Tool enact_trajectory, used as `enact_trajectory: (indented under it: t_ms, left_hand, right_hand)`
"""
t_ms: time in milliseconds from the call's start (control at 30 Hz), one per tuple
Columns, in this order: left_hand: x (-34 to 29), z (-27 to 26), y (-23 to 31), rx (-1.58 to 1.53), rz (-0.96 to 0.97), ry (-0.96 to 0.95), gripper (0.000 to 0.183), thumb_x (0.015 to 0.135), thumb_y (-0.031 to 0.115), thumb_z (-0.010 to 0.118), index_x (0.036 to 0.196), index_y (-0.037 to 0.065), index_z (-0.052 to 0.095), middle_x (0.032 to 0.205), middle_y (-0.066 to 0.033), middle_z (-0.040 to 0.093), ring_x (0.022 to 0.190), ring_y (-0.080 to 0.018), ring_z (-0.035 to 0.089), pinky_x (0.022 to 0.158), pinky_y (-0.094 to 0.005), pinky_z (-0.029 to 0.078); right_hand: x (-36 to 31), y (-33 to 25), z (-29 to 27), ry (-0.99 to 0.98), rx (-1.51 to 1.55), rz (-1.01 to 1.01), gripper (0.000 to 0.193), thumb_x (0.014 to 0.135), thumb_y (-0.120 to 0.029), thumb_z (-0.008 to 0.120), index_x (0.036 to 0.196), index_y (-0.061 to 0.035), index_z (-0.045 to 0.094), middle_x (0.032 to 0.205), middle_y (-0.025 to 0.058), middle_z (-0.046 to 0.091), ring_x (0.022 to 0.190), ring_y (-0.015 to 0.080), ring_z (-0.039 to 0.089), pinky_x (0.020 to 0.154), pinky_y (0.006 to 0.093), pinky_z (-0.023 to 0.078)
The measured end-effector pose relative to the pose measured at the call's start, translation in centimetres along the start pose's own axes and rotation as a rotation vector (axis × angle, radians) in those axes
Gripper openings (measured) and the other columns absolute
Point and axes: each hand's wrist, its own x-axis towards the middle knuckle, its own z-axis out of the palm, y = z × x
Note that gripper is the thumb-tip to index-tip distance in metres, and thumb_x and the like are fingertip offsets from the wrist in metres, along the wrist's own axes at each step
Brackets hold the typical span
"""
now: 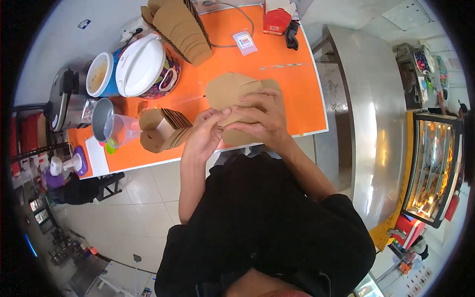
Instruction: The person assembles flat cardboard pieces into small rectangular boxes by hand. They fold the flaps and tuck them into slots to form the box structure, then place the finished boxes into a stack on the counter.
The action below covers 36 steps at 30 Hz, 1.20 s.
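Note:
Both my hands hold a brown cardboard food box blank (230,87) over the near part of the orange table. Its rounded flaps spread out on the far side, on the right and toward me. My left hand (204,132) pinches the left edge, with the thumb along the board. From the right, my right hand (264,119) lies across the blank, fingers bent and pressing on a fold. Just left of my left hand is a nested row of formed brown boxes (166,129). A taller stack of similar brown boxes (180,29) stands farther back.
The orange table (292,106) carries a white-lidded patterned container (141,67), a blue tub (100,74), a clear plastic cup (121,131) and a red-and-white box (278,17). Right of it stands a steel counter (373,114), with a lit display case (433,168) beyond.

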Motion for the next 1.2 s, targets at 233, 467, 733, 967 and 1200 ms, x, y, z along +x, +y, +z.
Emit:
enact_trajectory:
  t_ms: [233, 467, 733, 967, 1200]
  left_hand:
    - [0.3, -0.3, -1.2, 0.131, -0.031, -0.005, 0.020, 0.100, 0.018, 0.068, 0.107, 0.001, 0.074, 0.101, -0.0064, 0.074, 0.095, -0.0149, 0.070, 0.085, -0.0316, 0.055]
    - [-1.0, 1.3, 1.3, 0.326, -0.026, 0.076, 0.020, 0.096, 0.023, 0.073, 0.100, 0.004, 0.076, 0.091, -0.0009, 0.073, 0.085, -0.0086, 0.067, 0.079, -0.0255, 0.051]
    - [-0.3, 0.6, 0.4, 0.272, 0.077, 0.075, 0.022, 0.097, 0.020, 0.071, 0.106, 0.001, 0.075, 0.101, -0.0059, 0.074, 0.093, -0.0134, 0.067, 0.089, -0.0316, 0.052]
    - [-1.6, 1.3, 1.2, 0.598, 0.220, -0.003, 0.031, 0.099, 0.024, 0.074, 0.113, -0.003, 0.073, 0.103, -0.0066, 0.074, 0.094, -0.0092, 0.065, 0.083, -0.0293, 0.053]
    - [-1.6, 2.6, 0.4, 0.826, 0.275, 0.049, 0.028, 0.098, 0.019, 0.076, 0.116, -0.003, 0.070, 0.094, -0.0064, 0.072, 0.086, -0.0085, 0.064, 0.072, -0.0264, 0.053]
  right_hand:
    - [0.8, 0.0, -1.4, -0.065, 0.016, -0.100, 0.035, 0.061, -0.027, 0.094, 0.091, -0.0174, 0.081, 0.098, -0.0020, 0.071, 0.099, 0.0226, 0.061, 0.090, 0.0377, 0.047]
    - [2.1, -0.5, -2.6, -0.278, 0.185, 0.029, 0.042, 0.063, -0.021, 0.094, 0.103, -0.0190, 0.081, 0.105, -0.0022, 0.069, 0.100, 0.0248, 0.060, 0.085, 0.0404, 0.053]
    - [1.9, 0.3, -2.9, -0.309, 0.169, 0.001, 0.036, 0.072, -0.014, 0.088, 0.107, -0.0209, 0.081, 0.104, -0.0006, 0.067, 0.103, 0.0262, 0.061, 0.087, 0.0406, 0.052]
    - [1.8, 0.6, -2.7, -0.196, 0.233, 0.044, 0.027, 0.075, -0.010, 0.086, 0.101, -0.0152, 0.080, 0.090, 0.0009, 0.069, 0.083, 0.0223, 0.066, 0.069, 0.0346, 0.054]
    - [1.7, -1.3, -1.5, -0.137, 0.238, 0.357, 0.013, 0.083, -0.005, 0.085, 0.088, -0.0053, 0.073, 0.083, 0.0047, 0.062, 0.064, 0.0153, 0.056, 0.057, 0.0271, 0.047]
